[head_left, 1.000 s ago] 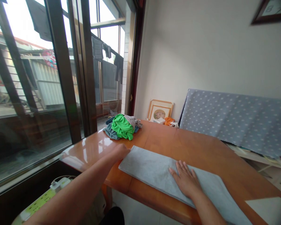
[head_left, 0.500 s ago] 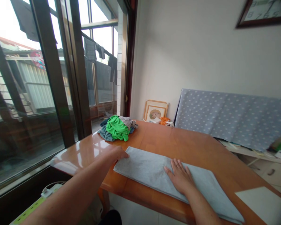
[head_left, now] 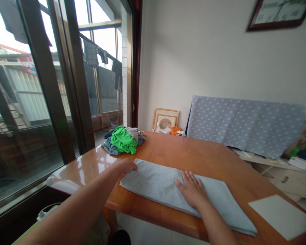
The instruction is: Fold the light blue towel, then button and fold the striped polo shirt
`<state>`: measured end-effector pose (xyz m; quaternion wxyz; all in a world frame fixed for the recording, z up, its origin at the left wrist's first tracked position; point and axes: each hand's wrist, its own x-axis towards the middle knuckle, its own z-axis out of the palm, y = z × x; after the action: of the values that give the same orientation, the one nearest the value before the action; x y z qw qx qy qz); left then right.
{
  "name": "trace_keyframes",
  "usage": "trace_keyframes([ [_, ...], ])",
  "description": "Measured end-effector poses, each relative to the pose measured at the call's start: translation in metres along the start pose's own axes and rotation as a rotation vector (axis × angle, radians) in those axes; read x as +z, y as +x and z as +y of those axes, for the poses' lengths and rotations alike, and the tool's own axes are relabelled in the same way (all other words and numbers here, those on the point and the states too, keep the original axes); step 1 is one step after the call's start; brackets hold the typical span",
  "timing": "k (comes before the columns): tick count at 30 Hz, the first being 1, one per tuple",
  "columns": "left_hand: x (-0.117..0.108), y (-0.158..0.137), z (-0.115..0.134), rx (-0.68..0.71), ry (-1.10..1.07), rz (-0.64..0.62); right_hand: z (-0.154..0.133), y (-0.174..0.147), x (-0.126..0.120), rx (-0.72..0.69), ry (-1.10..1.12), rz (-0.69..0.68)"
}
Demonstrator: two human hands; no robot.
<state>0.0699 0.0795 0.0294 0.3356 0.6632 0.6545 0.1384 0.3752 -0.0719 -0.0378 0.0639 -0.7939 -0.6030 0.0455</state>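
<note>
A light grey folded cloth [head_left: 153,180] lies as a long flat strip along the near edge of the wooden table; its exact kind I cannot make out. At its far left corner, my left hand [head_left: 127,165] pinches the edge, with the thumb on top and the other fingers mostly hidden. My right hand [head_left: 192,190] rests palm down on the middle of the cloth, fingers stretched and slightly spread. The cloth's right end reaches past my right forearm, which covers part of it.
A heap of clothes, with a bright green garment [head_left: 123,139] on top, sits at the table's [head_left: 188,153] far left. A white sheet [head_left: 280,216] lies at the right. Beyond stand framed pictures [head_left: 165,119] and a dotted blue-grey cover [head_left: 244,126]. Glass windows [head_left: 102,85] line the left.
The view has turned slightly to the right, so everything appears shifted left. Both hands stay in the same places on the cloth.
</note>
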Motion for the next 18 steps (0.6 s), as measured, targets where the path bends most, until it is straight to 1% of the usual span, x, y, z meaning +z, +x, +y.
trace_keyframes([
  [5,-0.005,0.002,-0.002,-0.123,-0.301,-0.142,-0.001,0.000,-0.001,-0.002,0.009,-0.001],
  [9,-0.008,-0.003,-0.001,-0.168,-0.462,-0.252,-0.002,-0.001,-0.003,-0.010,0.023,0.000],
  [13,-0.012,-0.010,0.006,-0.169,-0.524,-0.320,-0.003,-0.002,-0.006,-0.006,0.039,0.000],
  [18,-0.011,-0.016,0.024,-0.102,-0.509,-0.318,-0.004,-0.004,-0.008,-0.008,0.053,-0.005],
])
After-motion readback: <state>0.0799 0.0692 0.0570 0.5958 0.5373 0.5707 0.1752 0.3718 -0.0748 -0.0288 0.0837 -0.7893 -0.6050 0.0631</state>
